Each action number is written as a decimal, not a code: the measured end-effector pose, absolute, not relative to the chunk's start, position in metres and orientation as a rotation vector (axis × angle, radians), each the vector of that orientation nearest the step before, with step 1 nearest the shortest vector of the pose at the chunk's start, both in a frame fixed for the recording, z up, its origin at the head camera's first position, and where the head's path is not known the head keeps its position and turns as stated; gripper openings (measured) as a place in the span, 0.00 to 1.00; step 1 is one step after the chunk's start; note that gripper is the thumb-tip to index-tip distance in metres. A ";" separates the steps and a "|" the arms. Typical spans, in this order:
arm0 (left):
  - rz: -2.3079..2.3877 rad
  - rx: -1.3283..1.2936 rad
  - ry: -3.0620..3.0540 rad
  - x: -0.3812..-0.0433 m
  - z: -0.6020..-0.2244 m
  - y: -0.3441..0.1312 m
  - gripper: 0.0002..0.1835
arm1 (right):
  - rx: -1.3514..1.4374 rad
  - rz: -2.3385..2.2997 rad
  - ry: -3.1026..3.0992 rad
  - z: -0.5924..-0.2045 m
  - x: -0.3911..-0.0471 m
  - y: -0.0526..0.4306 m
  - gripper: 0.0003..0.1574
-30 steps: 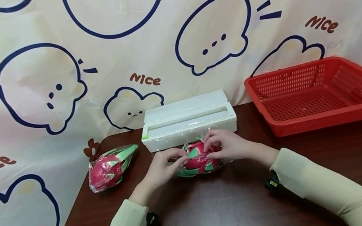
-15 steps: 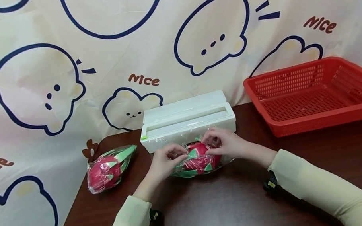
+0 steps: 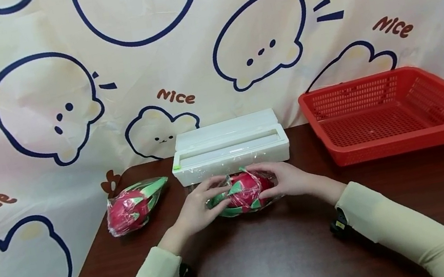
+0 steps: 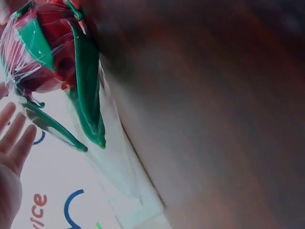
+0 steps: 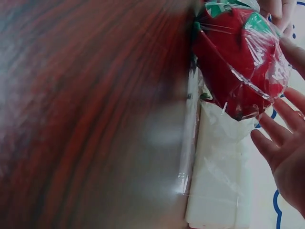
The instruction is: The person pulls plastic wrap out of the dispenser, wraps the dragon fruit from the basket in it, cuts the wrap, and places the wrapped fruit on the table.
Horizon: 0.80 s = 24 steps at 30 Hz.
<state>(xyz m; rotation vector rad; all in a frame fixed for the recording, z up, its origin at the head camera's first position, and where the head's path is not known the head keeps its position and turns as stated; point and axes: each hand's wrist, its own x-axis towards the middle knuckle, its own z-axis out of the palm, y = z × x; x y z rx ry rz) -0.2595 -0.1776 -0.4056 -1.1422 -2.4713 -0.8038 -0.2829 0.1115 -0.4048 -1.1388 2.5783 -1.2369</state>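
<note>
A red dragon fruit (image 3: 243, 196) with green scales lies on the table between my hands, wrapped in clear cling film that is gathered in creases on top. My left hand (image 3: 196, 208) is at its left side, fingers over the upper part and thumb lower down. From the right, my right hand (image 3: 289, 178) touches the fruit with fingers spread and thumb along its front. The left wrist view shows the left hand's fingers (image 4: 19, 143) loosely extended beside the wrapped fruit. In the right wrist view, the right hand's fingers (image 5: 271, 131) are straight, right at the film.
Behind the fruit stands a white cling film box (image 3: 232, 162), its lid raised. A second wrapped dragon fruit (image 3: 129, 210) lies at the left table edge. At the back right is a red plastic basket (image 3: 389, 149). A patterned cloth (image 3: 198, 53) hangs behind the table.
Both hands were pinching film above the fruit. Their fingers have since parted and spread around its sides, with the hands slightly lower. The fruit stays in place.
</note>
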 end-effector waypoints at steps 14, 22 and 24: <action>-1.042 -1.215 -2.681 -0.271 -0.406 -0.174 0.35 | -1.091 -1.211 2.556 -0.415 -0.286 0.115 0.55; -1.268 -1.157 -2.752 -0.281 -0.397 -0.174 0.25 | -1.049 -1.247 2.510 -0.414 -0.292 0.117 0.52; -1.296 -1.142 -2.769 -0.282 -0.395 -0.174 0.25 | -1.029 -1.249 2.491 -0.413 -0.294 0.117 0.52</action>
